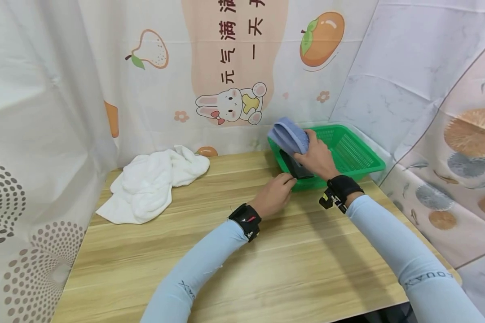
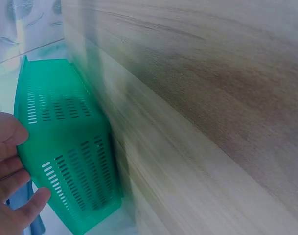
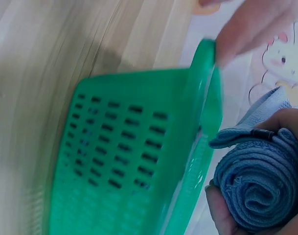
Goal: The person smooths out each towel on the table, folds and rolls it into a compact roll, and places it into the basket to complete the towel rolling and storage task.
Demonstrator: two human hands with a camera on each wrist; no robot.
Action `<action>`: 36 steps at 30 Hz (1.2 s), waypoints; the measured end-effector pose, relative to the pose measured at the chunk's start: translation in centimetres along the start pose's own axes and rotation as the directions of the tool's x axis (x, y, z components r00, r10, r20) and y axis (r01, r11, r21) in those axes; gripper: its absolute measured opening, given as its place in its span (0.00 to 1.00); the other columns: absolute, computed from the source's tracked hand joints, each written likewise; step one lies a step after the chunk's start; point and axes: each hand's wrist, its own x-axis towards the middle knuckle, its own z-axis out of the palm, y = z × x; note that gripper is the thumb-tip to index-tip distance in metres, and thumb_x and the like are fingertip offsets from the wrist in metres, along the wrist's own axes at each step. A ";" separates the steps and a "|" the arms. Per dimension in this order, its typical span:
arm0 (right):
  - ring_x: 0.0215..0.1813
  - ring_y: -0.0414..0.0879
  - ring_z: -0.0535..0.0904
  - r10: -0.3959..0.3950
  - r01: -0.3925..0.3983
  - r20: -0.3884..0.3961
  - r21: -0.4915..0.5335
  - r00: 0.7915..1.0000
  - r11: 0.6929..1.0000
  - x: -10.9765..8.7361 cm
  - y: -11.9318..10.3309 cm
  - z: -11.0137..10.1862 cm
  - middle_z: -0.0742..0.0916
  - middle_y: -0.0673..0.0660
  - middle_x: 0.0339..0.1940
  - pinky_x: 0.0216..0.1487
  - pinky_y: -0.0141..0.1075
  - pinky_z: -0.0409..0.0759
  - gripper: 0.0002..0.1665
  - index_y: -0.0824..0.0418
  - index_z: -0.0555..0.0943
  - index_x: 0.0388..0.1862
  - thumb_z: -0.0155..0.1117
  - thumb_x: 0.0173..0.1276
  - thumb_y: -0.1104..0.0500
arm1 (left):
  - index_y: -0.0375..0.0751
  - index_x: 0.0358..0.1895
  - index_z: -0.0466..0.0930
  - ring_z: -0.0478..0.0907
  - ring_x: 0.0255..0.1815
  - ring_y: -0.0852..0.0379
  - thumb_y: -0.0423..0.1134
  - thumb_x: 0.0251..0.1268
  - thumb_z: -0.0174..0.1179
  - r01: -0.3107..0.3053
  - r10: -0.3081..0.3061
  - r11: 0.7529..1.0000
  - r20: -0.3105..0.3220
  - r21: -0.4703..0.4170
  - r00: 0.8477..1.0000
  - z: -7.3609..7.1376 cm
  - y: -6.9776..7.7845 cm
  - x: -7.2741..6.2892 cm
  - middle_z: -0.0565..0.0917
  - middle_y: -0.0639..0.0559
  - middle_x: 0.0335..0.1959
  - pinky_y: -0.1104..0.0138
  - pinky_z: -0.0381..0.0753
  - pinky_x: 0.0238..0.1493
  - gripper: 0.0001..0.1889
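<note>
A blue towel (image 1: 288, 136), rolled up tight, is gripped in my right hand (image 1: 318, 157) over the left end of the green basket (image 1: 357, 152). The right wrist view shows the coiled end of the rolled towel (image 3: 259, 196) between thumb and fingers, with one loose fold beside it. My left hand (image 1: 272, 196) holds the near left corner of the basket's rim. In the left wrist view, the fingers of that hand (image 2: 9, 181) lie at the rim of the perforated basket (image 2: 73, 166). Inside the basket lies a flat black object (image 1: 295, 166), partly hidden by my right hand.
A crumpled white towel (image 1: 149, 184) lies at the back left of the wooden table (image 1: 242, 278). Printed curtains (image 1: 153, 103) hang behind the table and along both sides. The basket stands at the back right, close to the curtain.
</note>
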 end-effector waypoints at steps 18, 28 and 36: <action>0.54 0.74 0.75 0.111 -0.112 -0.049 -0.019 0.993 0.994 -0.2 4.1 -1.6 0.74 0.82 0.60 0.48 0.65 0.75 0.51 0.62 0.50 0.83 0.65 0.69 0.53 | 0.34 0.66 0.77 0.75 0.65 0.51 0.32 0.74 0.59 0.009 -0.009 1.000 0.015 0.020 1.000 0.3 0.0 -0.3 0.78 0.44 0.63 0.63 0.77 0.60 0.20; 0.56 0.76 0.73 0.140 -0.142 -0.040 -0.058 0.989 0.988 -0.3 5.4 -1.8 0.72 0.83 0.62 0.50 0.68 0.74 0.52 0.64 0.48 0.83 0.65 0.69 0.53 | 0.35 0.69 0.75 0.73 0.68 0.52 0.34 0.76 0.56 0.023 -0.026 0.999 0.054 0.046 0.998 0.1 0.1 -0.3 0.76 0.45 0.65 0.63 0.77 0.60 0.21; 0.56 0.77 0.73 0.146 -0.148 -0.035 -0.079 0.989 0.986 -0.4 5.9 -1.7 0.73 0.84 0.61 0.50 0.68 0.73 0.52 0.66 0.49 0.82 0.65 0.69 0.52 | 0.35 0.69 0.75 0.72 0.68 0.53 0.35 0.77 0.55 0.033 -0.036 0.998 0.067 0.044 0.997 -0.1 0.1 -0.2 0.76 0.46 0.66 0.64 0.78 0.58 0.21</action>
